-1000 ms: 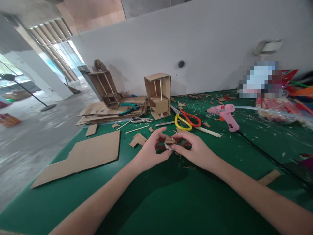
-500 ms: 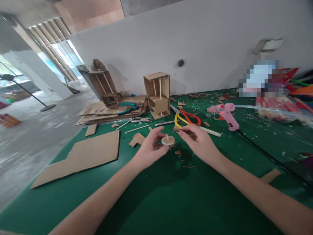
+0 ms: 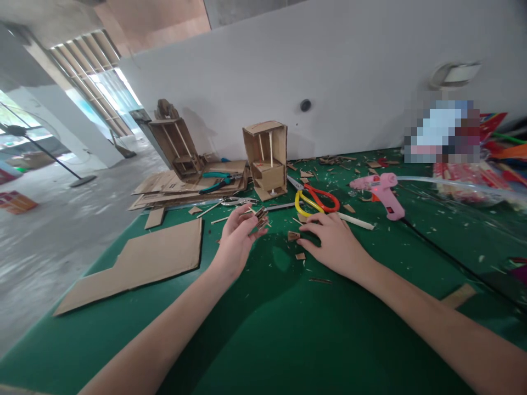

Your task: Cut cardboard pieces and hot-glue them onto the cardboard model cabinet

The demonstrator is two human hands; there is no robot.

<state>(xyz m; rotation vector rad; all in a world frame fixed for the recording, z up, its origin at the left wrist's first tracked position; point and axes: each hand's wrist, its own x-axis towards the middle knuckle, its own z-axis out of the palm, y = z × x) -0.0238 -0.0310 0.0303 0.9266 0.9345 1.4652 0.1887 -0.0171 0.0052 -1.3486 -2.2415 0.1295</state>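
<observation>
My left hand (image 3: 236,241) pinches a small round cardboard wheel (image 3: 262,218) with a thin stick through it. The wheel is tipped on edge above the table, partly covered by the fingers. To the right, my right hand (image 3: 331,238) is low over the table, its thumb and forefinger closed at the edge of a small cardboard scrap (image 3: 293,236). Just beyond the right hand lie scissors (image 3: 315,200) with one yellow and one red handle. A cardboard box frame (image 3: 265,159) with white sticks inside stands upright behind both hands.
A pink glue gun (image 3: 385,192) lies at the right, its black cord running toward the near right. Cut cardboard (image 3: 160,258) is at the left. Teal-handled pliers (image 3: 218,180) rest on stacked cardboard by another box frame (image 3: 175,145). Scraps litter the green table (image 3: 263,340).
My left hand has drawn back left and turned the wheel from lying flat to on edge. My right hand has moved slightly nearer, with a cardboard scrap now showing at its fingertips.
</observation>
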